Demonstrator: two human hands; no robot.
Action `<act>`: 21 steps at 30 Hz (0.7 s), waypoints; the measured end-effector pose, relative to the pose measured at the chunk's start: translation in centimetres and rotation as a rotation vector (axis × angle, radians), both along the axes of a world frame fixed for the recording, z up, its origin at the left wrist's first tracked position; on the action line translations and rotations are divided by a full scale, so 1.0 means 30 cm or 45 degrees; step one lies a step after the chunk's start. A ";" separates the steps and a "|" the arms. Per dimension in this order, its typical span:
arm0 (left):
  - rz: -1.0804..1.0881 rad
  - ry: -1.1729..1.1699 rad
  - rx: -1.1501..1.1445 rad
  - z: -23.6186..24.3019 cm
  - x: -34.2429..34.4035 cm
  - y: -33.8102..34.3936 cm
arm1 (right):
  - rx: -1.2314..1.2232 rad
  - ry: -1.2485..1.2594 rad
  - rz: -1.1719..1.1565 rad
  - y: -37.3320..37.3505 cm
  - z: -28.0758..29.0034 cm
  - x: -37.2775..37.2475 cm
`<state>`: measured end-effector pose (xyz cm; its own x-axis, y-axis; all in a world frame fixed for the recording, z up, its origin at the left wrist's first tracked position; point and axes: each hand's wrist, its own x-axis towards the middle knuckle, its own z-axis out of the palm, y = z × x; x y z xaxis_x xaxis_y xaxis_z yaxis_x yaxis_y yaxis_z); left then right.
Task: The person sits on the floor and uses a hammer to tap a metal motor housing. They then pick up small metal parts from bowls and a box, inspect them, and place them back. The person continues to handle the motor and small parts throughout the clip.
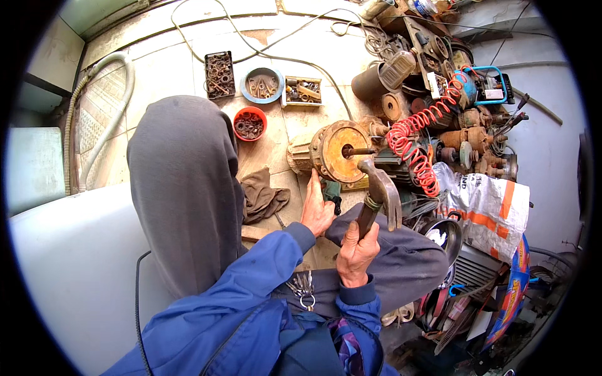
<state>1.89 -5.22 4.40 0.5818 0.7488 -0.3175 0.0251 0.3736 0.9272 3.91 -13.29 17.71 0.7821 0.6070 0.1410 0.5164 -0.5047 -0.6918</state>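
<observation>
Two hands, hammer (376,191), rusty motor (332,150), red hose (417,141)

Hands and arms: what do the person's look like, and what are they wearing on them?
Both hands are bare, with no gloves, rings or watch visible. The left hand and right hand come out of long blue jacket sleeves. The left sleeve has a darker blue ribbed cuff at the wrist, and so does the right sleeve. The fabric looks smooth and creased.

Red bowl (249,123) of washers, coiled red hose (417,141), grey rag (261,195) on floor
</observation>
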 end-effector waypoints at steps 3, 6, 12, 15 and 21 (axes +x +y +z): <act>0.006 0.014 0.101 -0.029 -0.004 -0.006 | -0.533 0.017 0.087 0.027 -0.015 0.009; -0.034 0.015 0.188 -0.027 -0.013 -0.003 | -0.466 0.084 0.148 0.019 -0.008 0.011; -0.059 0.070 0.065 0.003 -0.010 0.006 | -0.444 0.084 0.037 0.033 0.003 0.011; -0.017 -0.013 0.022 -0.021 -0.016 0.005 | -0.622 0.148 0.082 0.045 -0.002 0.041; -0.020 0.045 0.147 -0.009 -0.009 0.002 | -0.255 0.147 -0.127 0.041 -0.002 -0.008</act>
<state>1.62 -5.17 4.12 0.5837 0.7726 -0.2498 0.0635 0.2634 0.9626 3.66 -12.07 17.66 0.8434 0.5330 -0.0682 0.3805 -0.6821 -0.6245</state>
